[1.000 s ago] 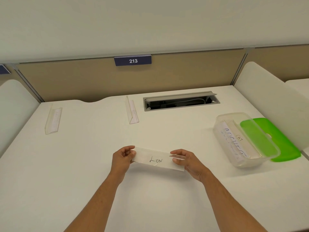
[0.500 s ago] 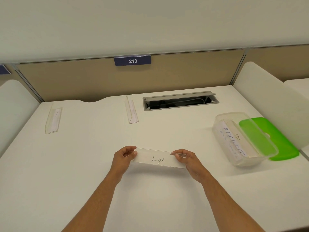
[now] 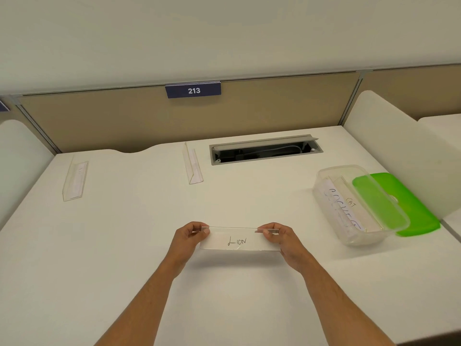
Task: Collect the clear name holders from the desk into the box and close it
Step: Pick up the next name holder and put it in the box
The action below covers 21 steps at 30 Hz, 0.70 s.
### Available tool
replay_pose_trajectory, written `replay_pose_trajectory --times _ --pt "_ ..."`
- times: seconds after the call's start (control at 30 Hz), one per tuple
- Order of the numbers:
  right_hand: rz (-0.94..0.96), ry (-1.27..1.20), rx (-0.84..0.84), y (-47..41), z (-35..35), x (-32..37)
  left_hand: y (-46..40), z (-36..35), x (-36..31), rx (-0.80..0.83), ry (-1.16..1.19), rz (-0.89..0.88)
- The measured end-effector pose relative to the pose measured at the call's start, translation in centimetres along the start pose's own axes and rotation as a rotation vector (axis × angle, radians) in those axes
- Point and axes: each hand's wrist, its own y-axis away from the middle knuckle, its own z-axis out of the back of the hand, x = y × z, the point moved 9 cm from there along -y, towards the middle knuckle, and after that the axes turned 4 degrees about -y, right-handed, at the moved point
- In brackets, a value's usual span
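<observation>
left hand (image 3: 187, 239) and right hand (image 3: 280, 238) each pinch one end of a clear acrylic name holder with a white "lion" card (image 3: 240, 238), front and centre just above the white surface (image 3: 124, 245). see-through plastic box (image 3: 359, 206) sits open to the right, holders already inside.

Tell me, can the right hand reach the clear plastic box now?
Probably yes: bare desk lies between the right hand and the clear plastic box, but that hand is pinching the clear "LION" name holder.

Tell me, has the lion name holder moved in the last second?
Yes. The lion name holder has tipped upright and level between both hands, staying about the same place below the cable hatch.
</observation>
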Motion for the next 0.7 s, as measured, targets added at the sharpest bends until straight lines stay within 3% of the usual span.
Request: replay_pose_trajectory --times 0.7 --pt "0.056 0.122 -0.007 0.9 2.1 1.9 -0.4 -2.1 -0.8 -0.005 0.008 -0.035"
